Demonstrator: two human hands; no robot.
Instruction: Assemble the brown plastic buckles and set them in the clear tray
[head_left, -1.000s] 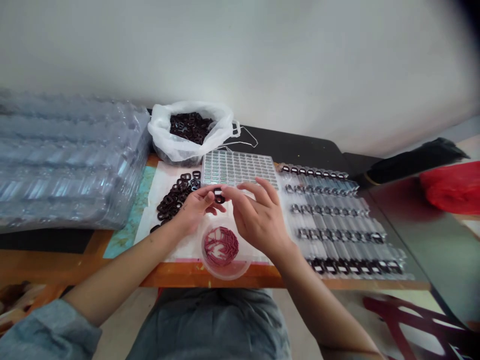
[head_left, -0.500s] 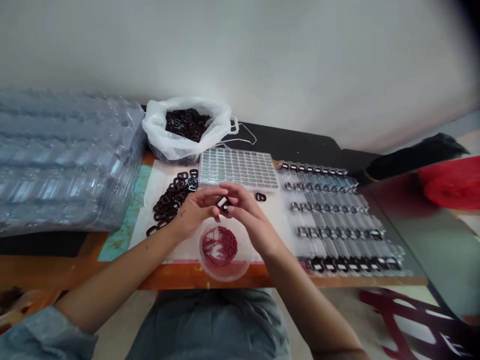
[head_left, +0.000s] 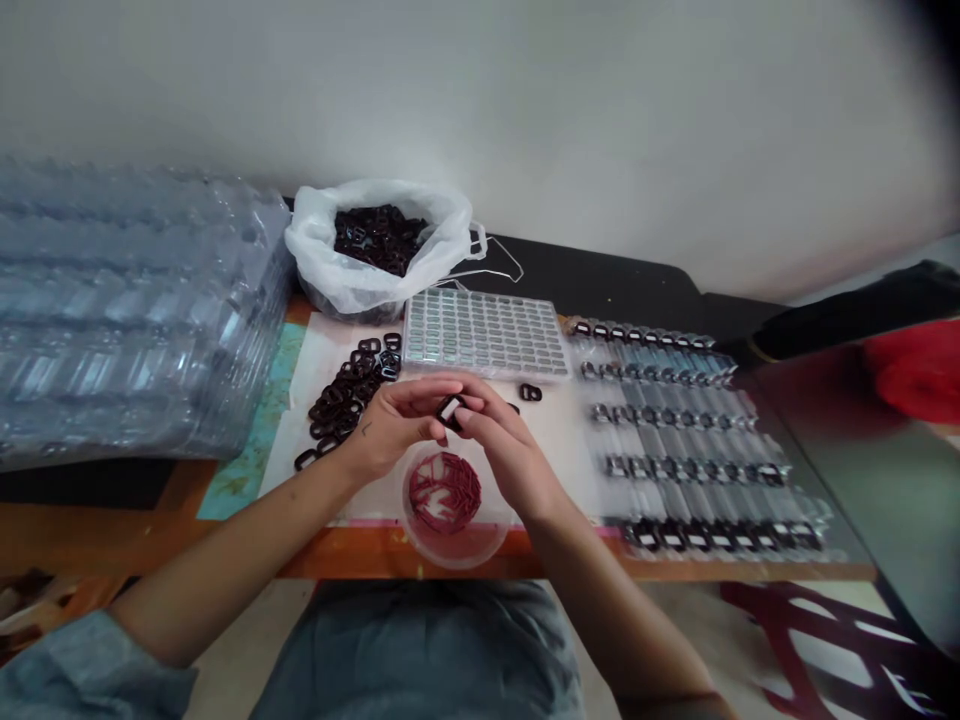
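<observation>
Dim, even, cool light falls over the scene; its source is out of view. The wall (head_left: 525, 130) is palest in the middle, and a black shadow cuts the upper right corner. White glare streaks the clear plastic stack (head_left: 127, 330). Shadows are soft. The fingers (head_left: 491, 428) and dark buckle (head_left: 451, 411) lack fine detail; the red bundle (head_left: 919, 375) smears, stretched near the edge.

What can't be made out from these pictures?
Head view:
Dark buckle: partly covered by the left hand and right hand.
Small dark piece beyond the right hand: mostly hidden by it.
White bag: its wall hides the lower contents.
Clear plastic stack: cut by the left edge.
Red bundle: blurred, cut by the right edge.
</observation>
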